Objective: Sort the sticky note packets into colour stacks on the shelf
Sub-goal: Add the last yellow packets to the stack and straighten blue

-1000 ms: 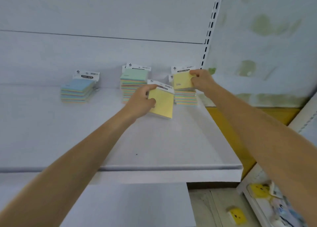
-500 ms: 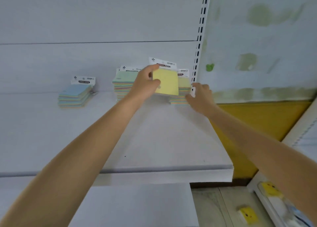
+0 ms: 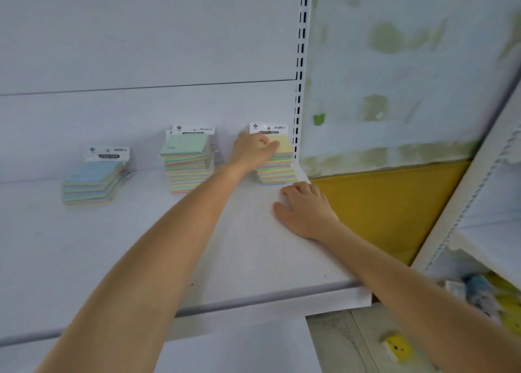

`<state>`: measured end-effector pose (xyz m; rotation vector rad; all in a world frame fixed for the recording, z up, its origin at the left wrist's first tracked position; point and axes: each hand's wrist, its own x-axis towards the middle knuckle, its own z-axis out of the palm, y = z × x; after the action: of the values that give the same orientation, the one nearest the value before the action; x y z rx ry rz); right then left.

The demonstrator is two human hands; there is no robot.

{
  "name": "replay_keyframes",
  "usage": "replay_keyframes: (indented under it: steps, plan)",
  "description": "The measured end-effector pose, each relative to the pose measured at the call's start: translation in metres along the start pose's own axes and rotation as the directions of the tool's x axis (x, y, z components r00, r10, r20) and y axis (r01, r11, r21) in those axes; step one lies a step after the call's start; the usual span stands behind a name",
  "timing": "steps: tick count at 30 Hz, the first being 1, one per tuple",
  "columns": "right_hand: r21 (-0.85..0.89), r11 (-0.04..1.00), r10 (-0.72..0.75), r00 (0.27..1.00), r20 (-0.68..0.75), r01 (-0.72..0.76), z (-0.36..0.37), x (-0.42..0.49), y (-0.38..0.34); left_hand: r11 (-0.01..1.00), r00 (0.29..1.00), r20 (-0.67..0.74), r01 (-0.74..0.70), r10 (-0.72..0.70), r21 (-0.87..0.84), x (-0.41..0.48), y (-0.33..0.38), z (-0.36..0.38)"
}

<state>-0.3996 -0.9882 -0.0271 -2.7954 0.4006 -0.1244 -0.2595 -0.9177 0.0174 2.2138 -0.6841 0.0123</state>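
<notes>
Step in hand: seating yellow-topped sticky note packet (image 3: 284,145) on tall pastel right-hand stack (image 3: 277,172) beside slotted white upright (image 3: 299,105). To do well: square edges, white header card (image 3: 269,128) to back, press flat before withdrawing. Left hand (image 3: 253,150) lies over packet's near-left corner; blurred, cannot tell whether pinching or only pressing. Right hand (image 3: 306,209) spread flat on white shelf board (image 3: 141,245), just in front of stack, holding nothing.

Three stacks of sticky note packets stand in a row along the back of the white shelf (image 3: 135,248), well apart from one another. A low, slightly fanned blue-topped stack (image 3: 91,182) is at the left, a taller green-topped stack (image 3: 187,165) in the middle and a yellow-topped stack (image 3: 277,168) at the right end. Each shows pastel layered edges and a white header card at its rear, and the yellow packet (image 3: 284,145) lies flat on top of its stack.
</notes>
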Motion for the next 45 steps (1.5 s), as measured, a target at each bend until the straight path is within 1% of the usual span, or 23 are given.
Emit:
replay_keyframes:
  steps: [2, 5, 7, 9, 13, 15, 18, 20, 22, 25, 27, 28, 31, 33, 36, 39, 41, 43, 45]
  plan:
    - [-0.004, 1.000, 0.002, 1.000, 0.000, -0.002, -0.001, 0.000, -0.001, 0.999, 0.998, 0.054, -0.017, 0.016, 0.028, -0.002, -0.005, 0.004]
    - [-0.005, 1.000, 0.001, 1.000, -0.009, -0.001, 0.000, -0.001, -0.002, 0.991, 0.997, 0.047, -0.064, 0.058, 0.120, -0.001, -0.009, 0.009]
    - [0.004, 1.000, 0.006, 1.000, -0.016, -0.006, 0.001, -0.001, -0.001, 0.988, 0.998, 0.019, -0.066, 0.064, 0.139, 0.002, -0.010, 0.011]
    - [0.014, 1.000, 0.004, 1.000, -0.024, -0.004, 0.000, -0.001, 0.000, 0.991, 0.999, -0.014, -0.050, 0.053, 0.121, 0.001, -0.009, 0.010]
    - [0.050, 0.998, -0.037, 0.997, -0.061, 0.040, 0.002, -0.001, 0.002, 0.984, 0.980, -0.110, -0.157, 0.166, 0.087, -0.011, -0.003, 0.000]
    - [0.047, 0.994, -0.091, 0.989, -0.116, 0.097, 0.001, -0.002, 0.004, 0.967, 0.947, -0.197, -0.242, 0.252, 0.077, -0.024, 0.002, -0.016]
    - [-0.027, 0.978, -0.208, 0.952, -0.223, 0.207, -0.001, -0.007, 0.000, 0.930, 0.882, -0.295, -0.351, 0.369, 0.112, -0.039, -0.003, -0.049]
    - [-0.056, 0.947, -0.318, 0.909, -0.270, 0.315, -0.002, -0.010, -0.013, 0.914, 0.851, -0.335, -0.376, 0.405, 0.151, -0.046, -0.016, -0.077]
    - [-0.057, 0.907, -0.417, 0.870, -0.262, 0.418, -0.003, -0.011, -0.033, 0.909, 0.826, -0.380, -0.370, 0.415, 0.189, -0.050, -0.035, -0.106]
    - [-0.040, 0.851, -0.518, 0.826, -0.221, 0.523, -0.001, -0.010, -0.082, 0.925, 0.826, -0.418, -0.320, 0.378, 0.206, -0.059, -0.072, -0.145]
    - [-0.006, 0.821, -0.556, 0.797, -0.235, 0.570, 0.008, -0.007, -0.121, 0.940, 0.838, -0.428, -0.280, 0.337, 0.193, -0.066, -0.100, -0.169]
    - [0.025, 0.815, -0.557, 0.794, -0.244, 0.579, 0.013, -0.004, -0.141, 0.945, 0.845, -0.427, -0.265, 0.323, 0.191, -0.070, -0.113, -0.181]
    - [0.137, 0.822, -0.512, 0.823, -0.247, 0.553, 0.033, 0.009, -0.198, 0.960, 0.855, -0.440, -0.218, 0.275, 0.176, -0.080, -0.155, -0.213]
    - [0.214, 0.832, -0.462, 0.853, -0.243, 0.512, 0.043, 0.022, -0.229, 0.975, 0.861, -0.458, -0.181, 0.222, 0.132, -0.084, -0.180, -0.229]
    - [0.337, 0.860, -0.327, 0.920, -0.215, 0.384, 0.058, 0.043, -0.265, 0.993, 0.892, -0.438, -0.106, 0.116, 0.048, -0.087, -0.206, -0.243]
    - [0.435, 0.876, -0.182, 0.978, -0.102, 0.208, 0.070, 0.067, -0.289, 0.997, 0.932, -0.357, 0.033, -0.054, -0.063, -0.085, -0.226, -0.248]
    - [0.459, 0.876, -0.154, 0.988, -0.024, 0.147, 0.080, 0.077, -0.301, 0.981, 0.949, -0.267, 0.131, -0.166, -0.143, -0.087, -0.236, -0.246]
    - [0.437, 0.888, -0.160, 0.987, -0.001, 0.144, 0.092, 0.081, -0.306, 0.968, 0.974, -0.121, 0.166, -0.190, -0.187, -0.093, -0.244, -0.243]
    - [0.398, 0.904, -0.159, 0.987, -0.026, 0.156, 0.103, 0.083, -0.306, 0.974, 0.990, 0.010, 0.144, -0.144, -0.173, -0.098, -0.250, -0.238]
